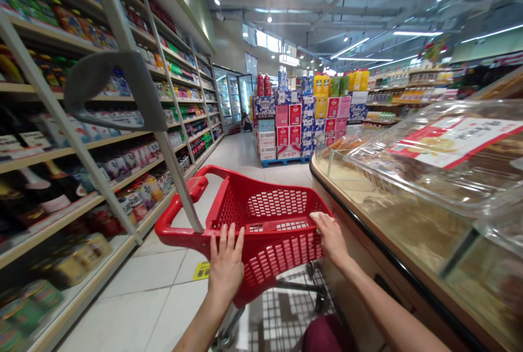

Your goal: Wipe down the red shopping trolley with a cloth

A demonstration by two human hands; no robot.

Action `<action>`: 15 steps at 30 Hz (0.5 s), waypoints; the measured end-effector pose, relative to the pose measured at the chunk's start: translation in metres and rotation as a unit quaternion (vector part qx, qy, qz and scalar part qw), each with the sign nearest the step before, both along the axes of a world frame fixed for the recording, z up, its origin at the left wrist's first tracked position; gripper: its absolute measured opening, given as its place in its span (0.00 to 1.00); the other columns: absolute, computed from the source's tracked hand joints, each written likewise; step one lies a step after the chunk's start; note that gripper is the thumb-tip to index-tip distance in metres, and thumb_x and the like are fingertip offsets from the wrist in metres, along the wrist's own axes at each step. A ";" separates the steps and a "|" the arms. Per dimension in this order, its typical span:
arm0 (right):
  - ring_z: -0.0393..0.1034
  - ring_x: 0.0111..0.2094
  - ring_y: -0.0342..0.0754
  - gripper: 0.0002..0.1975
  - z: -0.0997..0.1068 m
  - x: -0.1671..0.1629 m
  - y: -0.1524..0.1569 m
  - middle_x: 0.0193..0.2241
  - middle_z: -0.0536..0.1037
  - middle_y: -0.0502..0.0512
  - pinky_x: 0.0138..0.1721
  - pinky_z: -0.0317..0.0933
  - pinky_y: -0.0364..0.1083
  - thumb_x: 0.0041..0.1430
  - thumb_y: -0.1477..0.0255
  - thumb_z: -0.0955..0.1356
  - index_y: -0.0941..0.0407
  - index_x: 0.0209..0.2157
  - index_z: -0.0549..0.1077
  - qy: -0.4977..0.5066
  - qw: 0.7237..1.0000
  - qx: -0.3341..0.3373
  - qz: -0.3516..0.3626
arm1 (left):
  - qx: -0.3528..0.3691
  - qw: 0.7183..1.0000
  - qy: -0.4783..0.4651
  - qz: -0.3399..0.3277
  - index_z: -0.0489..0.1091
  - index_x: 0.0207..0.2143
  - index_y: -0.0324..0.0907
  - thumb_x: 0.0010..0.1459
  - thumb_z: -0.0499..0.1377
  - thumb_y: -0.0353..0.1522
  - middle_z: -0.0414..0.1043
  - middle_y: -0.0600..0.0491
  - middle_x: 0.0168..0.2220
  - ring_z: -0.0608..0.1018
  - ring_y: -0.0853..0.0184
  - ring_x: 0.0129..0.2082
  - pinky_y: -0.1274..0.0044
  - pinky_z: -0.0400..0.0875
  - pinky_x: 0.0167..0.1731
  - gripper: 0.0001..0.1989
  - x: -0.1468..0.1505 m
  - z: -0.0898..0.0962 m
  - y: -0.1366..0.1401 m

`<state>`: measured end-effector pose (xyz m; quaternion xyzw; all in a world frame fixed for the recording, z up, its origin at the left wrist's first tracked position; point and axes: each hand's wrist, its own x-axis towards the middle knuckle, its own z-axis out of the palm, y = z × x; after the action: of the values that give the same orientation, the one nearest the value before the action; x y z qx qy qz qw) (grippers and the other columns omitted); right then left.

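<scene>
Plainly, the head view puts the red basket [267, 265] in the middle, above a wheeled metal frame [300, 285], between the drink shelves [134, 175] and the glass-fronted counter [412, 207]. The left hand [226, 259] lies on the near rim, fingers long and slightly parted, not visibly clenched. The right hand [330, 237] bends over the right end, with a small white patch at its fingertips; whether it grips firmly, I cannot tell.

That right end sits close to the counter's black edge trim [359, 221], so a sideways swing could pinch the knuckles there. Uneven pressure from the hands might cause such a swing, or tilt the basket. The slanting pole [180, 177] with its grey handle [149, 93] could catch the shelving if everything veers left. Ahead, stacked cartons [288, 128] on a blue pallet [286, 161] could be bumped if pushed straight on.
</scene>
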<state>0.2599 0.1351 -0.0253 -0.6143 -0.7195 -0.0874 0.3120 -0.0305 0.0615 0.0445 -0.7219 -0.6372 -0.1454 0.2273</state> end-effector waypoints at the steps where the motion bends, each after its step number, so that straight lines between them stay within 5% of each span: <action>1: 0.55 0.54 0.51 0.30 0.000 0.004 0.000 0.51 0.65 0.58 0.51 0.51 0.55 0.47 0.86 0.55 0.53 0.52 0.63 0.016 0.999 -0.001 -0.033 | 0.002 1.000 -0.002 0.001 0.55 0.55 0.42 0.42 0.55 0.30 0.51 0.44 0.58 0.49 0.55 0.59 0.61 0.35 0.57 0.33 0.000 0.000 0.000; 3: 0.54 0.54 0.52 0.29 -0.002 0.004 0.000 0.52 0.64 0.59 0.51 0.51 0.54 0.48 0.85 0.55 0.55 0.52 0.62 0.033 0.999 0.012 -0.040 | 0.005 1.000 -0.010 0.004 0.56 0.54 0.41 0.41 0.55 0.30 0.52 0.44 0.58 0.49 0.54 0.59 0.61 0.35 0.57 0.33 0.001 -0.001 0.001; 7: 0.50 0.57 0.49 0.31 -0.006 -0.008 -0.005 0.54 0.61 0.55 0.52 0.49 0.53 0.47 0.86 0.54 0.52 0.53 0.60 -0.010 0.994 0.036 0.100 | 0.010 1.000 -0.015 0.003 0.57 0.54 0.41 0.41 0.55 0.30 0.53 0.44 0.58 0.50 0.54 0.59 0.61 0.36 0.57 0.33 0.002 -0.001 0.001; 12: 0.54 0.54 0.50 0.31 -0.001 -0.005 -0.003 0.51 0.65 0.57 0.51 0.52 0.53 0.46 0.87 0.55 0.54 0.52 0.63 0.044 0.998 0.034 0.000 | 0.000 1.000 -0.006 0.005 0.57 0.54 0.42 0.41 0.56 0.30 0.53 0.44 0.58 0.50 0.53 0.59 0.61 0.37 0.56 0.33 0.003 0.002 -0.001; 15: 0.52 0.56 0.47 0.33 -0.001 -0.010 -0.002 0.53 0.63 0.55 0.53 0.51 0.52 0.45 0.88 0.54 0.52 0.53 0.60 0.034 0.996 0.044 0.064 | 0.004 1.000 -0.007 0.009 0.57 0.54 0.42 0.41 0.56 0.30 0.53 0.44 0.58 0.50 0.54 0.59 0.60 0.37 0.56 0.33 0.004 0.003 -0.002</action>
<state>0.2503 0.1334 -0.0262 -0.5557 -0.7415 -0.0775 0.3679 -0.0269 0.0595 0.0473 -0.7145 -0.6445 -0.1507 0.2269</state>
